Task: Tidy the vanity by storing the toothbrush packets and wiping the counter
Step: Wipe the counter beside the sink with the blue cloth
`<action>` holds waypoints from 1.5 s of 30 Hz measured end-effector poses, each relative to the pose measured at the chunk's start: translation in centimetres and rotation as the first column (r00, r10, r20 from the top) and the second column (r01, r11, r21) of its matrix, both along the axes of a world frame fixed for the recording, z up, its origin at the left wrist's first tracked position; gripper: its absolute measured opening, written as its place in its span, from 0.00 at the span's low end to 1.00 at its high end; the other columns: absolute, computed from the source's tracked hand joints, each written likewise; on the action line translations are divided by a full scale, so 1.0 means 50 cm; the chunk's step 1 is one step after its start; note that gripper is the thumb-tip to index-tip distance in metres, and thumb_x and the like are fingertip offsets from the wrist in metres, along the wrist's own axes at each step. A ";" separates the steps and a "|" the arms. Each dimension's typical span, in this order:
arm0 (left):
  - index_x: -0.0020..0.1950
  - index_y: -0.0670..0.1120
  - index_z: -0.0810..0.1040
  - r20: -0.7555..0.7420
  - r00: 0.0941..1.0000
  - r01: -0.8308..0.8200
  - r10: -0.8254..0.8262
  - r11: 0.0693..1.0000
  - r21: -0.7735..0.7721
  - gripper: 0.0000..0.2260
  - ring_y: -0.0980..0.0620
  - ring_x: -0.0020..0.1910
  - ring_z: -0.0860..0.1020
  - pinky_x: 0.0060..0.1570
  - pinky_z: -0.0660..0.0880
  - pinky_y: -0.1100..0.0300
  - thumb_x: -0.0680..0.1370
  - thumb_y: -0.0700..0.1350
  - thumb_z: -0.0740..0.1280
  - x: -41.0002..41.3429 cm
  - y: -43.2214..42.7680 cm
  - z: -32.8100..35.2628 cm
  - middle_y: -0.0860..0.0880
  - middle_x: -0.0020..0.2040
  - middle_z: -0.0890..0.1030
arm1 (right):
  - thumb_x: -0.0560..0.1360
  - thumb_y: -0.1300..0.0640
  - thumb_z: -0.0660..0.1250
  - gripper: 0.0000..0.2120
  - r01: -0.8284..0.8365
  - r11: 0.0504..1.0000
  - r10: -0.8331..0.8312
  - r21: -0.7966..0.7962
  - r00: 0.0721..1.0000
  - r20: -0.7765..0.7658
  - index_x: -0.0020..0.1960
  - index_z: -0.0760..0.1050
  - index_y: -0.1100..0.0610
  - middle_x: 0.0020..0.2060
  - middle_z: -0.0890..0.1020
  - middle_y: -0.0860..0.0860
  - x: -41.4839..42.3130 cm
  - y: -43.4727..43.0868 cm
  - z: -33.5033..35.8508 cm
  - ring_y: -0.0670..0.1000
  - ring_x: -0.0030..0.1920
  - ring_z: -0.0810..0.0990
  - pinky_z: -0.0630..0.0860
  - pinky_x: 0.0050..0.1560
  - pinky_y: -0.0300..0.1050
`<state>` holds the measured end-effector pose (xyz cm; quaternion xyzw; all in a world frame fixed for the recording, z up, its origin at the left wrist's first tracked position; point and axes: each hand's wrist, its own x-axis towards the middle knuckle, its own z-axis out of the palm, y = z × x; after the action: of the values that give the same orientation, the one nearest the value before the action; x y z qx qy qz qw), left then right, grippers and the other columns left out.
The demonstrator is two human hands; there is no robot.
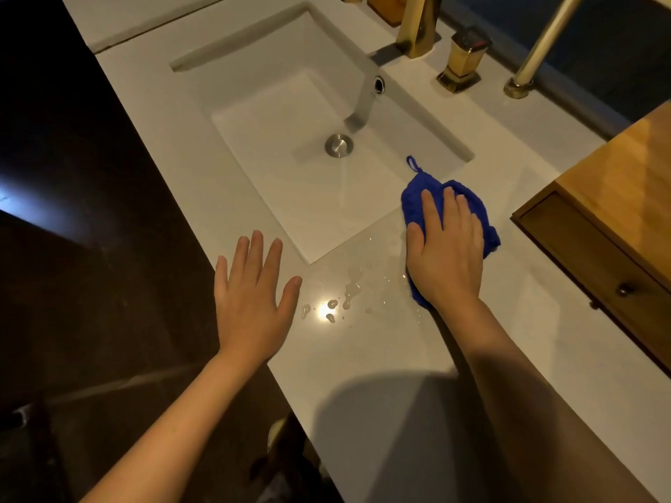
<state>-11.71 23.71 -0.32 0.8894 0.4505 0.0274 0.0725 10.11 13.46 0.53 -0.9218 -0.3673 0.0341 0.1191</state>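
Note:
My right hand [444,248] presses flat on a blue knitted cloth [414,205] that lies on the white counter [399,357] at the sink's near right corner. The cloth's hanging loop points toward the basin. Water drops [345,295] spread on the counter just left of the cloth. Over the counter's front edge, left of the drops, hovers my left hand [250,295], fingers spread, holding nothing. No toothbrush packets are in view.
A rectangular white sink [254,56] with a steel drain plug [338,145] fills the middle. A gold faucet [417,23] and gold handle [463,61] stand behind it. A wooden drawer box [617,212] sits at the right. Dark floor lies left.

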 end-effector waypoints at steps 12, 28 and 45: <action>0.76 0.50 0.54 -0.030 0.999 0.034 -0.034 0.999 0.009 0.31 0.46 0.77 0.49 0.73 0.41 0.48 0.77 0.62 0.40 -0.004 0.004 -0.002 0.46 0.78 0.53 | 0.79 0.49 0.49 0.25 -0.195 0.979 0.199 0.052 0.976 -0.086 0.74 0.58 0.54 0.75 0.59 0.54 -0.084 -0.015 0.004 0.55 0.75 0.55 0.50 0.74 0.52; 0.77 0.49 0.52 -0.056 0.969 0.240 -0.240 0.971 0.008 0.25 0.44 0.77 0.44 0.73 0.40 0.45 0.81 0.55 0.46 -0.023 0.181 0.032 0.44 0.79 0.49 | 0.76 0.44 0.44 0.28 -0.341 0.940 0.341 0.019 0.935 -0.101 0.74 0.59 0.51 0.75 0.61 0.50 -0.156 -0.028 0.017 0.51 0.75 0.56 0.46 0.72 0.45; 0.77 0.49 0.50 -0.087 0.943 0.324 -0.321 0.946 0.024 0.26 0.45 0.77 0.48 0.74 0.45 0.46 0.81 0.57 0.46 -0.019 0.207 0.004 0.45 0.79 0.51 | 0.77 0.45 0.47 0.27 -0.244 0.969 0.246 0.034 0.963 -0.112 0.73 0.61 0.52 0.74 0.62 0.51 -0.274 -0.034 0.011 0.53 0.74 0.58 0.47 0.72 0.46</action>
<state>-12.67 34.06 -0.12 0.9527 0.3007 -0.0129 0.0408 -3.57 11.76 1.09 -0.8645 -0.4715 0.0980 0.1438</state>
